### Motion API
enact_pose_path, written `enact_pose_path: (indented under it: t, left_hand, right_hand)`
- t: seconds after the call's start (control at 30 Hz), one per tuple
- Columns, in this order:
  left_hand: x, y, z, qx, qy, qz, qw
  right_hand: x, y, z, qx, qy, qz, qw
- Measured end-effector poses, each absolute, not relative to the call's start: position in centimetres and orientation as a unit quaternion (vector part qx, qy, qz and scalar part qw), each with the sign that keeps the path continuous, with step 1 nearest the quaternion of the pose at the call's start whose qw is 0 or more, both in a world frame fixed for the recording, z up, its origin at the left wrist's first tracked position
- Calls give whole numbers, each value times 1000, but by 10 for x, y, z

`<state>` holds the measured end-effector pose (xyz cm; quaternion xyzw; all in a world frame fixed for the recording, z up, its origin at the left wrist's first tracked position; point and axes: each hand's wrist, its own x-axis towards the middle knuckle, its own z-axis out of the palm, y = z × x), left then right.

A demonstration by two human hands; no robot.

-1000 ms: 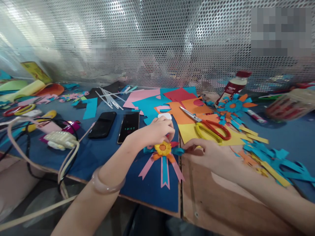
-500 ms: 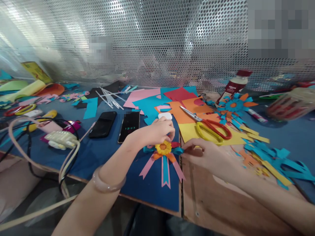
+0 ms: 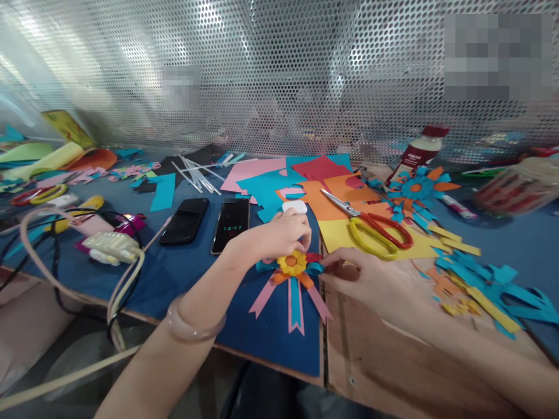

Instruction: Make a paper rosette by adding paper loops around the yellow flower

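A paper flower badge [image 3: 292, 263] lies flat on the blue tabletop. It has a yellow ruffled centre with an orange middle, blue loops, a red petal and forked pink, blue and orange tails. My left hand [image 3: 289, 233] rests over its top edge with curled fingers, hiding that part; the fingertips press on the flower. From the right, my right hand [image 3: 353, 270] has thumb and forefinger at the red petal and blue loop. A small white object [image 3: 294, 206] sits just beyond my left hand.
Scissors [image 3: 371, 230] lie on coloured paper sheets right of centre. Two phones [image 3: 184, 221] and a cable bundle [image 3: 109, 247] are at left. Paper scraps [image 3: 484, 279], another paper flower [image 3: 416, 187] and a bottle [image 3: 419, 154] stand at right, before a perforated metal wall [image 3: 279, 75].
My right thumb and forefinger have shifted slightly around the flower's right edge, the forefinger nearing the red petal. My left hand stays in place. The view has moved a little.
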<state>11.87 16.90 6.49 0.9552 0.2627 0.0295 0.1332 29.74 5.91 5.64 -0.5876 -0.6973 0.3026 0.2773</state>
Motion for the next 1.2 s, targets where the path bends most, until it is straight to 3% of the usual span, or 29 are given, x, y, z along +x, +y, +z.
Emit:
enact_pose_path:
  t: [0.53,0.9,1.0,1.2]
  left_hand:
    - [118,169,67,957,248,49,144]
    - [117,172,75,896,351,270,46]
    - [113,177,72,891,384,242,28]
    - [97,184,71,902,394,137,112]
  right_hand:
    - [303,60,54,-593,-700,298,265]
    - [315,69,47,-605,-699,231,304]
    - [318,71,47,-616,-687,206,327]
    - [321,74,40,-619,-674,207,347]
